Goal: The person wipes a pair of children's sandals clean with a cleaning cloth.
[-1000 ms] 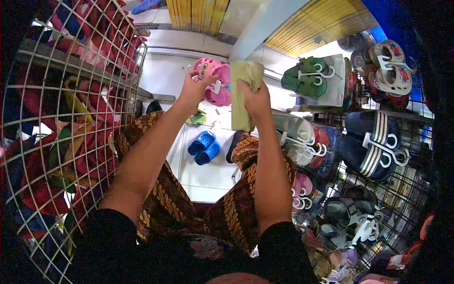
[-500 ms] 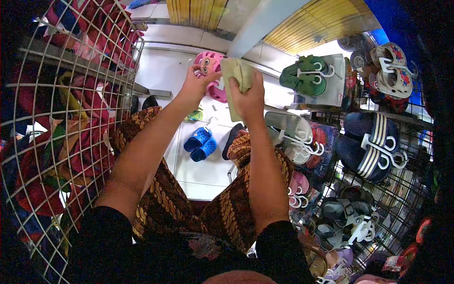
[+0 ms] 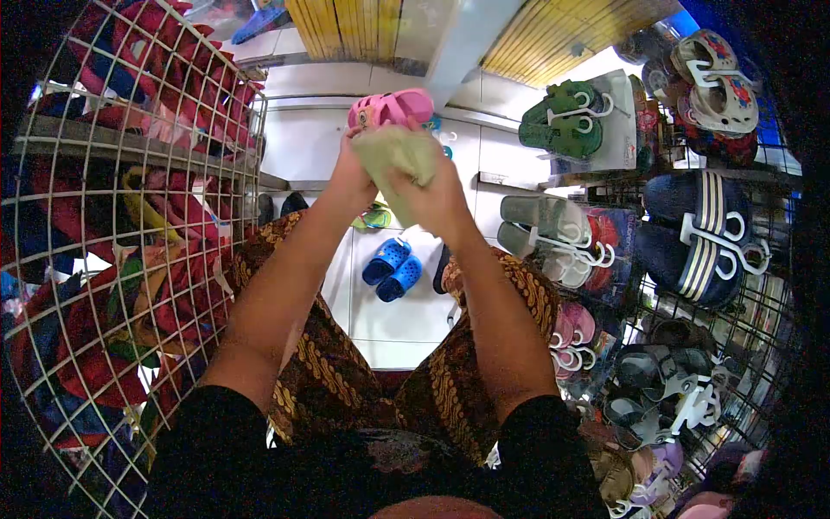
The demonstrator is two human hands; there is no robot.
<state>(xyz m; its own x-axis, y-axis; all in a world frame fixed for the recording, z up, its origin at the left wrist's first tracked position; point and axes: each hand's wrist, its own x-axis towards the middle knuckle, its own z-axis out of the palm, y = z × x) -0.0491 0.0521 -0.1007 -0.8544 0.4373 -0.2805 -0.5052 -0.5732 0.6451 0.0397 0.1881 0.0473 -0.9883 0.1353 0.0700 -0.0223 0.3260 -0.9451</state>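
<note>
My left hand (image 3: 349,166) is closed on a pink child's clog (image 3: 403,105), held up in front of me over the floor. A pale green cloth (image 3: 391,152) is gripped in my right hand (image 3: 432,197), folded and hanging a little below it. The cloth overlaps the near side of the clog and hides part of my left fingers. Below my hands, a pair of blue clogs (image 3: 393,270) lies on the white tiles. Yellow-green sandals (image 3: 373,217) lie just beyond them, partly covered by my wrist.
A wire grid rack (image 3: 130,208) stands close on my left, with red and dark goods behind it. On my right, another rack holds green sandals (image 3: 566,121), navy striped slides (image 3: 699,233) and grey sandals (image 3: 644,389) on white hangers. My knees in patterned trousers (image 3: 324,363) frame the floor.
My right hand has brought the cloth left and onto the clog. The clog has turned to lie more sideways. The view has shifted slightly.
</note>
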